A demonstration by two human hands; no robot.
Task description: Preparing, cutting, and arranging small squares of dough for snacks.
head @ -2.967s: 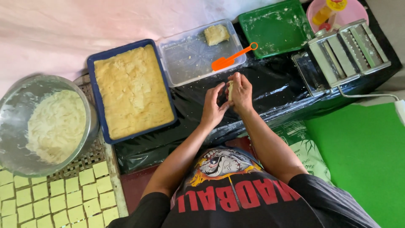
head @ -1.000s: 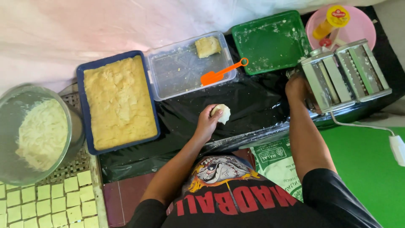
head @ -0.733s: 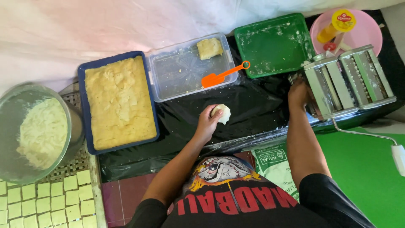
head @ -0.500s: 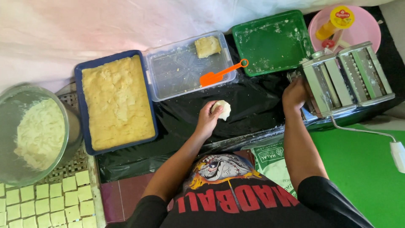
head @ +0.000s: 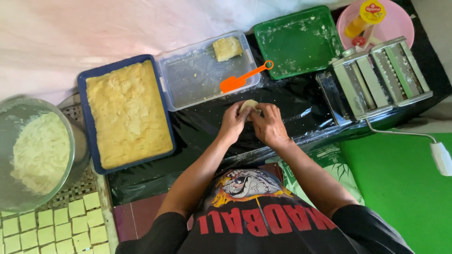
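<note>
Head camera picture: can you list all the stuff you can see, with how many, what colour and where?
Dough piece: one, pale yellow, held between both hands over the black sheet.
Blue tray: one, full of yellow filling, left of centre.
Clear tub: one, see-through, a yellow lump in its far corner.
Scraper: one, orange, lying over the tub's right edge.
Green tray: one, floury, top middle.
Pasta roller: one, silver, right side, crank sticking out.
Pink bowl: one, top right, yellow bottle inside.
Metal bowl: one, far left, pale shreds inside.
Dough squares: many, pale green-yellow, bottom left.
Black sheet: one, covers the work surface.
Left hand: one, holding the dough.
Right hand: one, holding the dough.
</note>
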